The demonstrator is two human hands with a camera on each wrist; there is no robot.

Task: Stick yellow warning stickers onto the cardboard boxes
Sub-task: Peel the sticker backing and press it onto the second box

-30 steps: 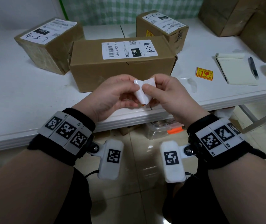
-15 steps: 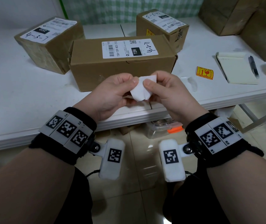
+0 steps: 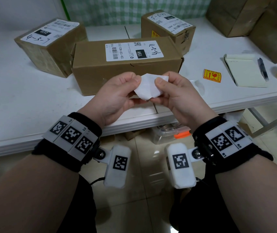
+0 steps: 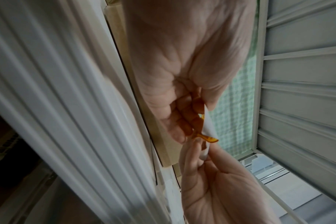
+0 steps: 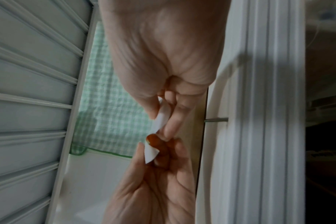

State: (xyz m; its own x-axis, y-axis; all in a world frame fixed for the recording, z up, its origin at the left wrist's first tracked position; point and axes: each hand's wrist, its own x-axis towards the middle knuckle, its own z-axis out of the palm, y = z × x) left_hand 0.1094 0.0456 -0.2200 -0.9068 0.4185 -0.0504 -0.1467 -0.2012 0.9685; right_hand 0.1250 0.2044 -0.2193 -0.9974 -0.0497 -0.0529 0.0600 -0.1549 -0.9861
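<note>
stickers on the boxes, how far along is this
One looks done: the far box shows a yellow sticker on its side. In hand: left hand and right hand pinch a sticker, backing side up. Left: the long middle box and left box show none.

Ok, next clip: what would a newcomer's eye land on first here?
Front and centre, the left hand and right hand pinch a white-backed sticker between them above the table edge; the wrist views show its yellow face peeling from the backing. Just behind stands the long cardboard box with a white shipping label. To the right, a loose yellow warning sticker lies beside a notepad.
</note>
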